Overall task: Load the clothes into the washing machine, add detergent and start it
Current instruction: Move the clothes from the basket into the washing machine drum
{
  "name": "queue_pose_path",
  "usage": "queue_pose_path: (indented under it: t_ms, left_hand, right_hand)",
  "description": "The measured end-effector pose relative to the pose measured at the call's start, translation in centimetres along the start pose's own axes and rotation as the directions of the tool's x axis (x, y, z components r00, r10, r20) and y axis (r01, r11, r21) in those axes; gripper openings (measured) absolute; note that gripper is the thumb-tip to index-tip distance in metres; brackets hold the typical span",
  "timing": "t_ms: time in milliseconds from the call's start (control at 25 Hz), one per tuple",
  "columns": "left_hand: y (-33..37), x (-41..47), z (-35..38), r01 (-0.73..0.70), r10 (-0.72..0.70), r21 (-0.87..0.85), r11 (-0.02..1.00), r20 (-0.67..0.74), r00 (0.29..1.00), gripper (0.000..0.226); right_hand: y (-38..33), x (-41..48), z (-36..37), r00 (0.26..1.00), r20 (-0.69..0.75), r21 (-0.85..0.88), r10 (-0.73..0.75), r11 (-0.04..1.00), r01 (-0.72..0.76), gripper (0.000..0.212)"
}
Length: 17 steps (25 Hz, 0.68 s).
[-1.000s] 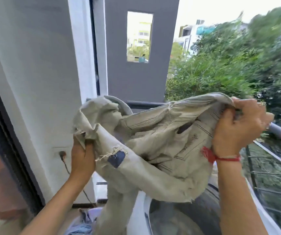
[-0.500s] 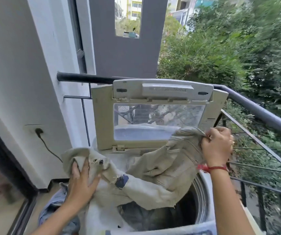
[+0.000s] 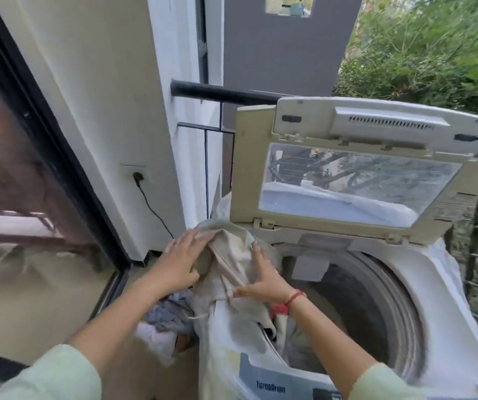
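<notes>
A beige garment (image 3: 232, 261) lies bunched over the left rim of the white top-loading washing machine (image 3: 422, 287), part of it hanging into the drum (image 3: 364, 310). The machine's lid (image 3: 347, 174) stands open and upright. My left hand (image 3: 182, 261) rests on the garment's left side with fingers straight and spread. My right hand (image 3: 260, 280), with a red thread at the wrist, lies flat on the garment beside it, thumb along a fold. Some grey cloth shows low inside the drum, under my right forearm.
A pile of blue and white clothes (image 3: 168, 316) lies on the floor left of the machine. A plug sits in a wall socket (image 3: 138, 176) behind it. A glass sliding door (image 3: 29, 197) is at left. A dark balcony railing (image 3: 226, 93) runs behind and to the right.
The garment came down from mid-air onto the machine's left rim. My right hand moved left from the garment's far end to beside my left hand. Both hands went from gripping to lying flat.
</notes>
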<state>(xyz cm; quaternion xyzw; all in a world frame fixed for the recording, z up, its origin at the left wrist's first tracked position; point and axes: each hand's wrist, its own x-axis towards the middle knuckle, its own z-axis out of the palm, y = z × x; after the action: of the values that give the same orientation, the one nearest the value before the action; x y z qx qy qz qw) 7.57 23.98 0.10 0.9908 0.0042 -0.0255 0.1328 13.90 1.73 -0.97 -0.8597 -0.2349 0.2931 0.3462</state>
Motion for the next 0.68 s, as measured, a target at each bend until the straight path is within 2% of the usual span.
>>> queue_pose_path:
  t_ms: [40, 120, 160, 240, 320, 400, 440, 520, 600, 680]
  left_hand:
    - [-2.0, -0.7, 0.3, 0.043, -0.045, 0.064, 0.997, 0.023, 0.999, 0.099]
    - [-4.9, -2.3, 1.8, 0.167, -0.182, 0.097, 0.981, 0.171, 0.968, 0.116]
    - [-5.4, -2.8, 2.9, 0.212, -0.223, 0.073, 0.975, 0.246, 0.943, 0.122]
    - [-4.7, -3.6, 4.6, 0.229, -0.211, -0.012, 0.973, 0.338, 0.917, 0.127]
    - [-3.2, -3.6, 5.7, 0.229, -0.193, -0.098, 0.968, 0.286, 0.938, 0.121]
    - [-2.3, -3.3, 6.4, 0.243, -0.235, -0.065, 0.968, 0.107, 0.966, 0.112]
    - [-2.4, -2.9, 6.7, 0.257, -0.256, -0.034, 0.966, 0.025, 0.966, 0.11]
    - [-2.8, -2.7, 6.8, 0.288, -0.288, -0.03, 0.957, 0.016, 0.958, 0.111]
    - [-2.5, -2.8, 7.0, 0.286, -0.283, -0.118, 0.951, 0.045, 0.958, 0.107]
    - [-1.2, -2.7, 6.8, 0.202, -0.241, -0.3, 0.932, -0.101, 0.965, 0.089]
  right_hand:
    - [-0.3, 0.7, 1.1, 0.999, -0.042, -0.032, -0.002, 0.999, 0.001, 0.131]
    - [-0.6, 1.3, 2.2, 0.992, -0.123, -0.113, -0.003, 0.994, -0.011, 0.13]
    - [-0.5, 1.3, 2.3, 0.986, -0.168, -0.098, 0.0, 0.995, -0.017, 0.128]
    - [-0.2, 0.9, 2.1, 0.966, -0.258, 0.039, 0.017, 0.999, -0.007, 0.116]
    - [0.0, 0.6, 2.1, 0.937, -0.348, 0.117, 0.019, 0.993, 0.023, 0.083]
    - [-0.1, 0.3, 2.4, 0.904, -0.427, 0.054, -0.022, 0.997, 0.05, 0.046]
    - [-0.3, 0.0, 2.3, 0.889, -0.454, -0.003, -0.059, 0.998, 0.064, 0.037]
    - [-0.1, -1.1, 1.9, 0.86, -0.484, -0.125, -0.161, 0.986, 0.115, 0.036]
    - [0.5, -3.0, 0.6, 0.821, -0.509, -0.2, -0.257, 0.964, 0.177, 0.041]
    - [1.2, -5.5, -1.9, 0.76, -0.584, -0.211, -0.285, 0.957, 0.197, 0.047]
